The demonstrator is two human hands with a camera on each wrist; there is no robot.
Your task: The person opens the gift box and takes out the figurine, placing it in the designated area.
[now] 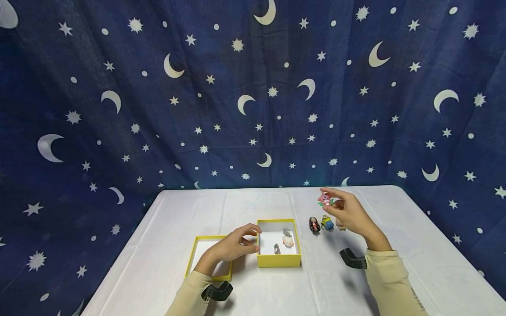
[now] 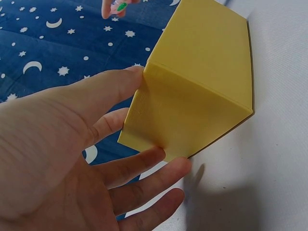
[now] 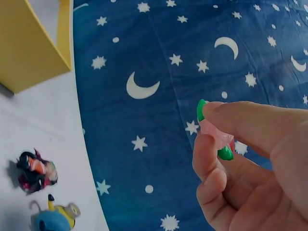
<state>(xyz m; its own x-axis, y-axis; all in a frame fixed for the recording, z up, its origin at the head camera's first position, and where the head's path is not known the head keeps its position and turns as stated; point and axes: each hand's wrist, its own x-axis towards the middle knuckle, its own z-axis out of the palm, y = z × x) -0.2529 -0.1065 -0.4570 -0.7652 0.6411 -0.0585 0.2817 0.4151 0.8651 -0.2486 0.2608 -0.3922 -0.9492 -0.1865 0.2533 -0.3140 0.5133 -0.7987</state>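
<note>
My right hand (image 1: 351, 213) pinches a small pink toy figure (image 1: 325, 199) with green parts, held up above the far right of the table. In the right wrist view, thumb and fingertips press the pink figure (image 3: 216, 134) from both sides. My left hand (image 1: 234, 244) touches the left side of a yellow box (image 1: 279, 261), its fingers spread along that wall in the left wrist view and the thumb at a corner. Inside the box lie a round whitish toy figure (image 1: 288, 241), a grey piece touching it, and a small grey figure (image 1: 276, 249).
Right of the box stand a black-haired doll figure (image 1: 314, 225), a yellow-and-blue Minion figure (image 1: 327, 223) and a pale figure (image 1: 340, 224) partly behind my right hand. A yellow-rimmed lid (image 1: 197, 254) lies beneath my left forearm. A starry blue cloth (image 1: 221, 166) hangs behind the white table (image 1: 158, 245).
</note>
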